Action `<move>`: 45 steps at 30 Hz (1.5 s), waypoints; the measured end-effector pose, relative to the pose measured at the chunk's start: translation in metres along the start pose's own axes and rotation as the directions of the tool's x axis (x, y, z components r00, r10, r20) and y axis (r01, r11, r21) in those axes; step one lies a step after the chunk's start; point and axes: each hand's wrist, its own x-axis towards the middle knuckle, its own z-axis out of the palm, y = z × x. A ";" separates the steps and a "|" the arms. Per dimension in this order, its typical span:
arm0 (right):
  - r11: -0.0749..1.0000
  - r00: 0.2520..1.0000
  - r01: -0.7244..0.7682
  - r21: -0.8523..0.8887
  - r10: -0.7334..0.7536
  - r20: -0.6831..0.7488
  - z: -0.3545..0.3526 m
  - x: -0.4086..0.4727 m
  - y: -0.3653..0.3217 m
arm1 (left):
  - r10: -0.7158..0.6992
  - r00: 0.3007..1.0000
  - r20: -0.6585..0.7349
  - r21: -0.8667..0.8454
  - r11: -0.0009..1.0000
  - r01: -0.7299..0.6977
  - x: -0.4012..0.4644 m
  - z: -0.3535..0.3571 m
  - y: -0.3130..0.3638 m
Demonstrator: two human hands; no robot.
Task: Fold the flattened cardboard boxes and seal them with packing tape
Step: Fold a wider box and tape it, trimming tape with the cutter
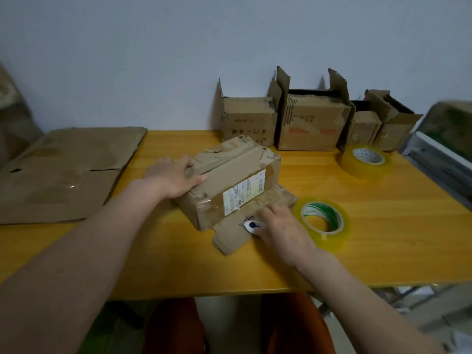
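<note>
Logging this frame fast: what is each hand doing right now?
Left hand: open, flat on the cardboard box.
Right hand: gripping a small white cutter.

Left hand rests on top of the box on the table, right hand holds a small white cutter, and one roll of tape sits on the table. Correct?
Not quite: the head view shows two rolls, the near tape roll and the far tape roll. The left hand does rest on the box, and the right hand holds the white cutter.
</note>
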 end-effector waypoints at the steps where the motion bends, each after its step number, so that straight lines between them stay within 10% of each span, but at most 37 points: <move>1: 1.000 0.998 -0.002 0.010 0.002 0.070 0.007 0.005 -0.003 | -0.021 1.000 -0.008 0.013 1.000 0.021 -0.006 0.001 -0.003; 10: 0.928 0.985 -0.136 -0.347 0.164 0.053 0.006 0.028 -0.007 | -0.077 0.991 -0.110 -0.105 0.992 0.065 -0.083 0.011 -0.031; 13: 0.963 0.967 -0.028 0.266 0.094 -0.238 0.002 0.040 -0.029 | -0.032 0.943 -0.331 -0.114 0.993 -0.006 -0.095 0.029 -0.024; 15: 0.803 0.972 -0.036 0.595 0.166 -0.165 -0.005 0.056 -0.052 | 0.015 0.885 -0.466 -0.155 0.983 -0.098 -0.091 0.046 -0.021; 19: 0.530 0.956 -0.208 0.822 0.287 0.057 0.000 0.091 -0.068 | 0.010 0.893 -0.450 -0.520 0.810 -0.271 -0.084 0.072 -0.018; 24: 0.493 0.939 -0.052 0.868 0.319 -0.125 0.046 0.081 -0.066 | 0.060 0.852 -0.520 -0.542 0.748 -0.383 -0.079 0.082 -0.024; 33: 0.760 0.939 0.274 0.590 -0.079 -0.334 0.063 0.087 -0.028 | 0.136 0.843 -0.520 -0.536 0.717 -0.446 -0.075 0.091 -0.037; 45: 0.856 0.855 0.510 -0.085 -0.516 -0.061 0.010 0.094 -0.035 | 0.360 0.730 -0.580 -0.304 0.736 -0.605 -0.077 0.100 -0.055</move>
